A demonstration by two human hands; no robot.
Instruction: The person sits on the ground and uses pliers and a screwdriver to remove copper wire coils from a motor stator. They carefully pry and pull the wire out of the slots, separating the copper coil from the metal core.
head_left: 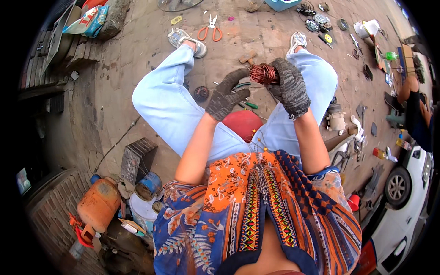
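Orange and blue cloth covers the nearest stretch: the person's patterned top (238, 188), with pale blue jeans (160, 103) spread wide beyond it. Between the thighs shows a red rounded thing (242, 123).

Past that, both hands wear dark grey knitted gloves. The left hand (228, 95) is partly open, its thumb spread from the fingers and its grasp bare. The right hand (292, 87) holds a tangled bundle of reddish copper-coloured wire (263, 74), which juts from that glove toward the left one. The bundle thus lies between the two hands, against the right fingers and just beside the left fingertips; whether these touch it, I cannot tell.

On the paved ground (137, 59) below, a green-handled tool (251, 105) lies between the legs, and a dark round part (200, 93) sits left of the left hand. A wooden-looking block (248, 57) rests just beyond the wire.

Farther off, orange-handled scissors (210, 34) lie beside the left shoe (188, 43). Toward the ground's far right corner are scattered motor parts (321, 23) and a white bucket (365, 29); at its far edge stands a light blue tub (281, 4).
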